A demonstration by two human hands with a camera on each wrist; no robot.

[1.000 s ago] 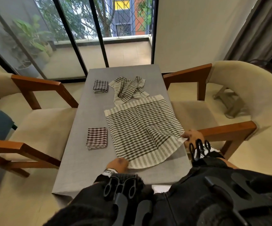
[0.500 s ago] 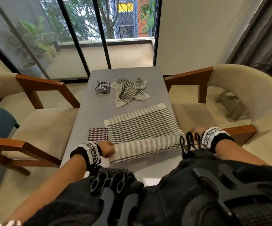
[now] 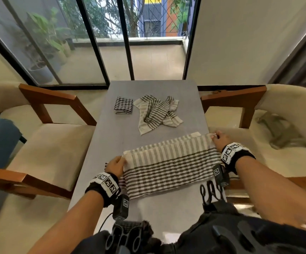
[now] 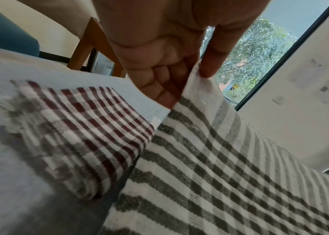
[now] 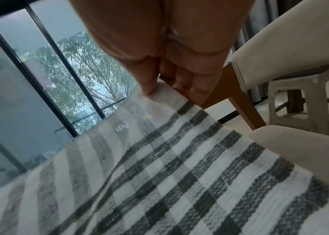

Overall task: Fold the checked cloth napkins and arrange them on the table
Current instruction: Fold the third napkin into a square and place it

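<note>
A grey-and-white checked napkin [image 3: 168, 167] lies folded in half across the near part of the grey table [image 3: 111, 136]. My left hand [image 3: 116, 163] pinches its far left corner [image 4: 196, 82] between thumb and fingers. My right hand [image 3: 219, 138] pinches the far right corner [image 5: 163, 93] the same way. A folded red-checked napkin [image 4: 83, 135] lies partly under the cloth's left edge by my left wrist. A small folded dark-checked napkin [image 3: 123, 105] and a crumpled striped napkin [image 3: 156, 112] lie at the far end.
Cream armchairs with wooden arms flank the table, one on the left [image 3: 44, 143] and one on the right [image 3: 284, 125]. A plastic stool [image 5: 304, 98] stands behind the right chair. Glass doors [image 3: 126, 39] lie past the table's far end.
Both hands carried the napkin's near edge away from me over the cloth, doubling it. They now hold the corners at the far edge.
</note>
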